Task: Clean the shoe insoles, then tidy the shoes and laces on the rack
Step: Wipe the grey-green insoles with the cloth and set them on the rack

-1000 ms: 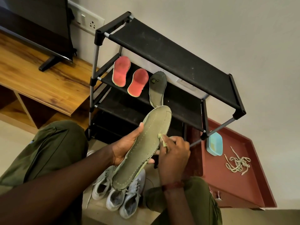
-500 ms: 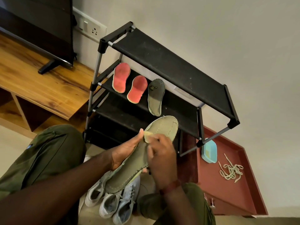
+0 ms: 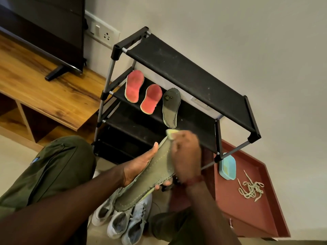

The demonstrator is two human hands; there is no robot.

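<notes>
My left hand (image 3: pixel 141 167) holds a long olive-green insole (image 3: pixel 150 177) from beneath, thumb on its left edge. My right hand (image 3: pixel 187 154) grips a small yellow sponge (image 3: pixel 171 133) and presses it on the insole's far tip; the hand is blurred. On the black shoe rack (image 3: pixel 185 76), the second shelf carries two red insoles (image 3: pixel 134 85) (image 3: pixel 151 98) and a dark green insole (image 3: pixel 170 107). Pale grey sneakers (image 3: pixel 123 221) stand on the floor under the held insole. Loose beige laces (image 3: pixel 251 189) lie on a red-brown tray (image 3: pixel 247 218) to the right.
A light blue dish (image 3: pixel 227 167) sits at the tray's far end, beside the rack's right leg. A wooden TV unit (image 3: pixel 44 89) with a black screen (image 3: pixel 44 32) stands left of the rack. My knees in olive trousers (image 3: pixel 53 174) flank the sneakers.
My right hand has slid the sponge from the insole's middle up to its far tip. The left hand keeps the same hold. The camera view shifted slightly.
</notes>
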